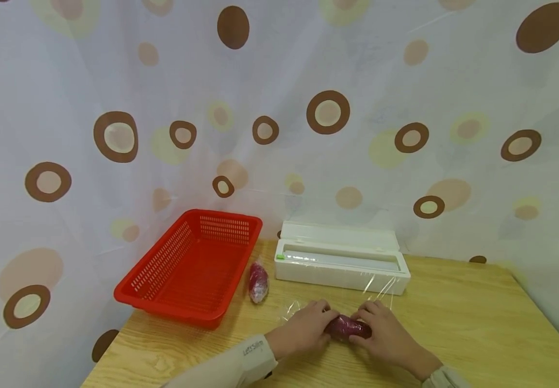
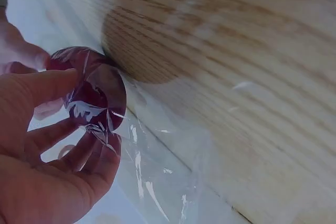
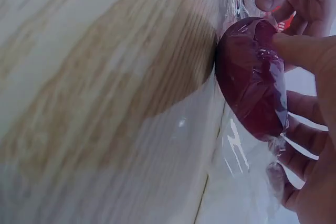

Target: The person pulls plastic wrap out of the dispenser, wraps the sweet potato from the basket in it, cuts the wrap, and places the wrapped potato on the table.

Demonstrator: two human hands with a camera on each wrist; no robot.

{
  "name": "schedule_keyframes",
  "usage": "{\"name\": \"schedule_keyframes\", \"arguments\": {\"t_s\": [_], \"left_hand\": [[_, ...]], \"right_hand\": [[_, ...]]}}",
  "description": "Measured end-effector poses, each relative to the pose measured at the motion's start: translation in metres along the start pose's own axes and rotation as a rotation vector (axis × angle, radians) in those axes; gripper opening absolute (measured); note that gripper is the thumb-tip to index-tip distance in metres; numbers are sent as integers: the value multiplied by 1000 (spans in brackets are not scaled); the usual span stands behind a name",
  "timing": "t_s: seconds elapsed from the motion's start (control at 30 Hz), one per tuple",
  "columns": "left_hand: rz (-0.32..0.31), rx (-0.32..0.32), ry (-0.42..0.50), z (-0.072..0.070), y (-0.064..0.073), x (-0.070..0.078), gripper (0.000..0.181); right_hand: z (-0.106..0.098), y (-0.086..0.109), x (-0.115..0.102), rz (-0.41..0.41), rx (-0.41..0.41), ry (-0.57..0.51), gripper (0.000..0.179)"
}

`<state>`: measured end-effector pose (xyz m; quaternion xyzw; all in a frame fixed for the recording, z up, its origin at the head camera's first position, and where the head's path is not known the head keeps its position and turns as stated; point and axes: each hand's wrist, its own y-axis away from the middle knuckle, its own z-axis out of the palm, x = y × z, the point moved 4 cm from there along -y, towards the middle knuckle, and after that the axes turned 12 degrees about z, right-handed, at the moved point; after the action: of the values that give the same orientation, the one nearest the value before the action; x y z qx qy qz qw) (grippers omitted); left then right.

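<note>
A reddish-purple sweet potato [image 1: 349, 327] with cling film drawn round it lies on the wooden table between both hands. My left hand [image 1: 308, 326] grips its left end, thumb on the near side and fingers curled behind. At the other end my right hand [image 1: 381, 335] holds it the same way. Clear cling film [image 2: 157, 166] spreads loose past the left end in the left wrist view. More loose film [image 3: 233, 148] hangs beyond the right end, wrinkled near the fingertips. Left of the hands lies a second sweet potato [image 1: 258, 283], wrapped in film.
Behind the hands stands a white cling film dispenser [image 1: 337, 276], lid up, with a green slider [image 1: 280, 257] at its left end. A red plastic basket [image 1: 240, 291] sits at the left. A dotted curtain [image 1: 279, 161] hangs along the table's [image 1: 478, 323] back edge.
</note>
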<state>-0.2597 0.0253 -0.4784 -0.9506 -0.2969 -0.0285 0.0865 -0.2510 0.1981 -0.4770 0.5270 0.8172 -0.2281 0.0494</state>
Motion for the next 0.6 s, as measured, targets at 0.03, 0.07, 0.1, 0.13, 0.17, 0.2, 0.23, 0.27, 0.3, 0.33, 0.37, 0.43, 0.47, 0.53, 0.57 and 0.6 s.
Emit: {"name": "schedule_keyframes", "arguments": {"t_s": [0.03,0.07,0.1,0.13,0.17,0.2,0.23,0.27,0.3,0.33,0.37,0.43,0.47,0.53,0.57,0.6], "left_hand": [[-16,-6,11,0,-1,0,49],[-31,-9,22,0,-2,-1,50],[-44,-11,32,0,-3,-1,51],[-56,-12,44,1,-3,-1,53],[-66,-14,52,1,-4,-1,56],[-75,-18,60,2,-5,-2,57],[-82,-22,68,3,-5,-2,59],[-87,-25,73,5,-6,-2,61],[-90,-30,74,6,-7,-3,63],[-92,-34,71,7,-7,-3,64],[-94,-36,69,8,-8,-4,65],[-98,-35,66,9,-10,-5,65],[-98,-35,61,9,-11,-6,65],[-105,-39,58,9,-13,-7,64],[-110,-41,61,8,-13,-7,64],[-113,-43,62,8,-14,-7,64]], "right_hand": [[0,-1,0,14,-18,16,34],[0,-2,0,24,-33,29,37],[1,-2,0,32,-46,39,39],[1,-3,-1,40,-56,52,40],[1,-3,-1,45,-63,62,41],[2,-4,-2,50,-67,69,41],[2,-4,-2,57,-70,79,41],[2,-4,-2,62,-70,86,41],[2,-5,-2,64,-70,90,41],[2,-5,-2,64,-70,93,41],[2,-5,-3,62,-70,93,42],[2,-6,-3,54,-71,98,44],[2,-6,-3,51,-72,99,45],[2,-7,-3,53,-72,104,48],[2,-7,-3,64,-72,99,49],[2,-8,-3,81,-72,93,50]]}}
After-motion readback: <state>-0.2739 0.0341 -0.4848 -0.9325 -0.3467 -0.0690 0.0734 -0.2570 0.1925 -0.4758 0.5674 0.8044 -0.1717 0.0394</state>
